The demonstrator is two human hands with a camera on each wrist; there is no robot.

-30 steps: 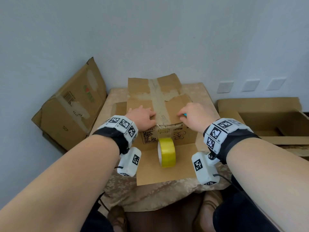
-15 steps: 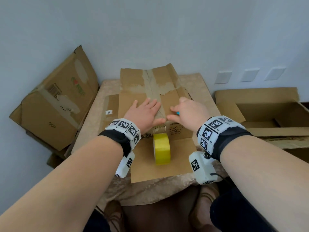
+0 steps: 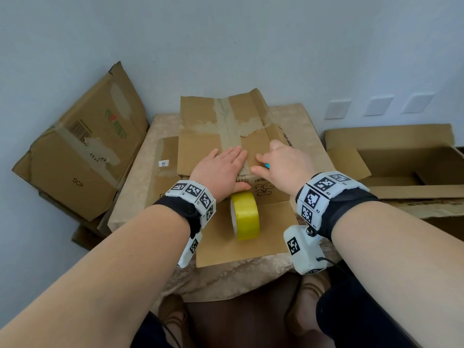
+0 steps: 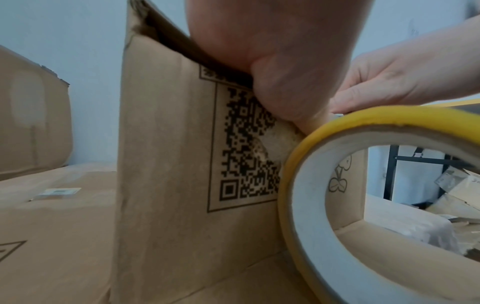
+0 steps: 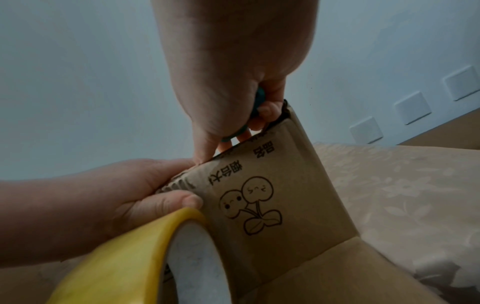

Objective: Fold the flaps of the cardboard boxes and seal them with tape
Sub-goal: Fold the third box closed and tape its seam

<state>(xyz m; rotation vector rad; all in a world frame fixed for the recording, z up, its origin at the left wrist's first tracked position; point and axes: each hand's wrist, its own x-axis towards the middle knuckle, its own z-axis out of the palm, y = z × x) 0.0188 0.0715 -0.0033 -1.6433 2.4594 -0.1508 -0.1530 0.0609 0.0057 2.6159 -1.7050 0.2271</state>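
Hands (image 3: 247, 169) on box (image 3: 198, 154) (flaps down) — taped

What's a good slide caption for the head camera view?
Left hand flat on the box top, right hand holding a teal tool, yellow tape roll standing in front.

Both hands crowd the cardboard box (image 3: 200, 156) top; the yellow tape roll (image 3: 245, 216) blocks its front at six o'clock. Flattened carton (image 3: 82, 146) walls off nine, open carton (image 3: 401, 159) fills three. Twelve stays free above the raised flap (image 3: 200, 114).

Patterned tablecloth (image 3: 140, 192) under work — three white wall plates (image 3: 337, 109) at right.
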